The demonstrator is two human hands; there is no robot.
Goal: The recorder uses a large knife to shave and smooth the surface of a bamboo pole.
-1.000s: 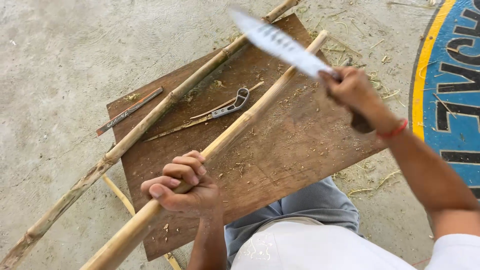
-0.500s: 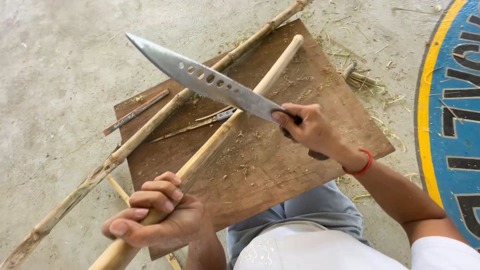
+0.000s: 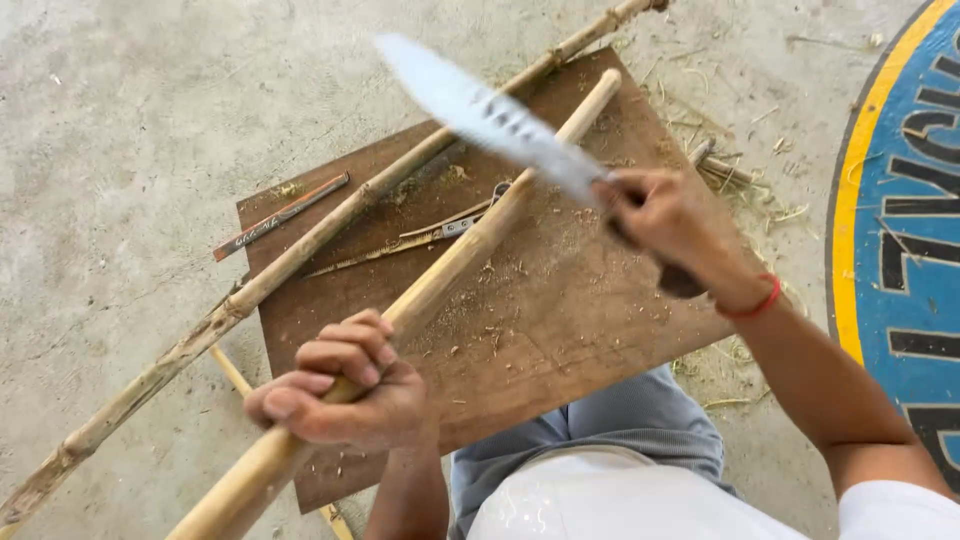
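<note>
Change: half a second ago the knife (image 3: 490,120) lay lower and sharp across the board; now it is higher and blurred, its tip pointing up and left, and the left hand (image 3: 345,395) has slid a little up the stick.
Stick: a pale peeled stick (image 3: 450,265) runs slantwise from the lower left edge of the view up to the far right corner of the board, lying on the board along its upper stretch.
Left hand: fingers curled tight round the lower part of the stick, thumb pointing left, a full grip.
Right hand: the right hand (image 3: 655,215) is closed round the dark handle of the knife, a red band at the wrist; it hangs above the board just right of the stick.
Knife: long broad blade with a row of holes, over the stick near its upper part; whether it touches the stick I cannot tell, for the blur.
Board: a brown wooden board (image 3: 580,330) on the concrete floor (image 3: 120,120), strewn with shavings.
Rough pole: a longer unpeeled pole (image 3: 300,260) crosses the board's left side, beside the stick.
Small things: a thin sliver and a small tool (image 3: 440,230) between pole and stick; a dark flat strip (image 3: 280,215) at the board's left corner.
Right edge: a blue and yellow painted mat (image 3: 900,200).
</note>
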